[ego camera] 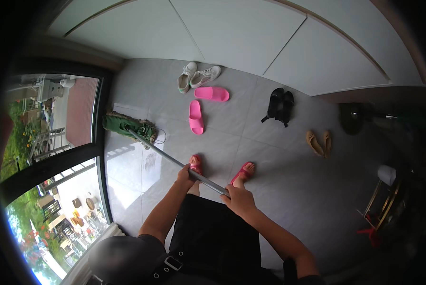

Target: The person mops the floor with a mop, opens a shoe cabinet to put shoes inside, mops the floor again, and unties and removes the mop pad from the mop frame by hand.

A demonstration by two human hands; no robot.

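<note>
A green flat mop head (127,127) with a frayed fringe lies on the grey tiled floor beside the glass door frame. Its grey metal pole (163,154) runs diagonally back towards my body. Partway along the pole, my left hand (186,177) is closed around it. My right hand (239,199) grips the pole near its upper end. A thin cord or wire loop (162,136) shows at the mop head's right edge. My feet, in red sandals (244,172), stand apart under the pole.
White sneakers (202,76) stand by the white cabinets (234,35), with pink slides (211,94) nearby. Farther right are black sandals (280,106) and tan flat shoes (318,144). A metal-framed item (382,206) is at the right. The glass door (52,117) is at the left.
</note>
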